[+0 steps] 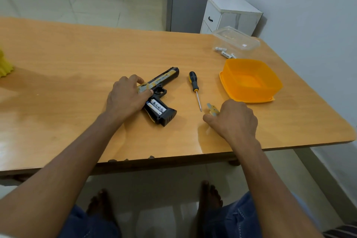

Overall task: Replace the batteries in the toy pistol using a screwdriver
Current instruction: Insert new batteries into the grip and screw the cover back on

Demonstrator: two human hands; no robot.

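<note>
A black and yellow toy pistol lies on its side in the middle of the wooden table. Its grip compartment is open and two white batteries sit inside. My left hand holds the pistol's rear, fingers curled over the slide. To the right lies a screwdriver with a black and yellow handle, tip pointing toward me. My right hand pinches a small yellow-grey piece, apparently the battery cover, against the table just right of the screwdriver tip.
An orange plastic bowl stands at the right. Behind it a clear container holds several white batteries. A yellow object sits at the table's left edge. A white cabinet stands beyond the table.
</note>
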